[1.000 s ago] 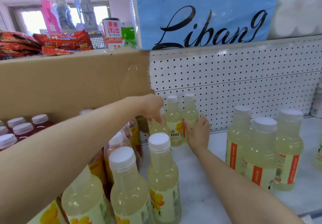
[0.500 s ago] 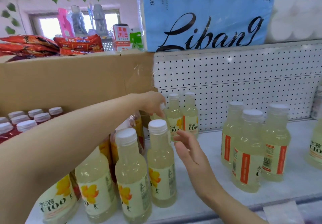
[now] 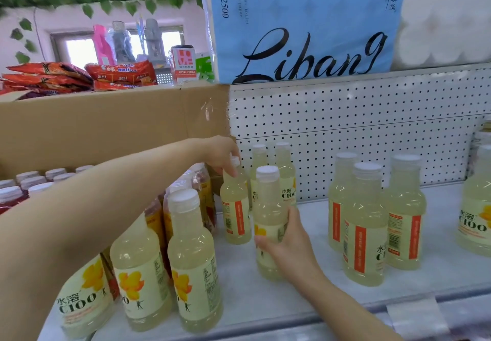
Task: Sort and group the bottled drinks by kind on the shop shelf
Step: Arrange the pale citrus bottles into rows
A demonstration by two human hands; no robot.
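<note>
Pale yellow C100 lemon drink bottles with white caps stand on the white shelf (image 3: 305, 282). My left hand (image 3: 221, 154) reaches across and pinches the cap of one upright bottle (image 3: 236, 208) near the back. My right hand (image 3: 288, 242) grips the label of a second bottle (image 3: 268, 202) in the middle. Two more bottles (image 3: 285, 178) stand behind against the pegboard. Several bottles (image 3: 191, 261) cluster at the front left, and three bottles (image 3: 365, 223) stand to the right. Orange-labelled bottles (image 3: 204, 194) stand behind my left arm.
A cardboard box (image 3: 106, 125) fills the back left, with red-drink bottles (image 3: 16, 192) below it. A white pegboard (image 3: 358, 128) backs the shelf. Above lie a blue tissue pack (image 3: 305, 24) and snack bags (image 3: 119, 75). Another bottle (image 3: 475, 213) stands at the right edge.
My right hand drew back from the rear bottles and closed around the middle bottle's label. My left hand stayed on its bottle's cap. The camera view pulled back and shifted left.
</note>
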